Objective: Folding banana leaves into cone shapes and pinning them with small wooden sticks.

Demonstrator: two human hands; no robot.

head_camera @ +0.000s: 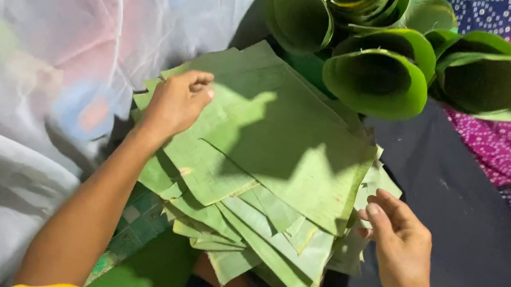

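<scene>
In the middle of the frame lies a thick stack of flat, cut green banana-leaf sheets [259,164], with a cluster of rolled green leaf cones [379,54] above it at upper centre. The left hand [176,102] presses its curled grip on the stack's upper-left corner, while the right hand [400,245] at lower right touches the stack's right edge, grip narrow and holding nothing.

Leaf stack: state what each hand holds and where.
Left hand presses on the leaf stack's upper-left corner; right hand fingers its right edge. Nothing is lifted.
</scene>
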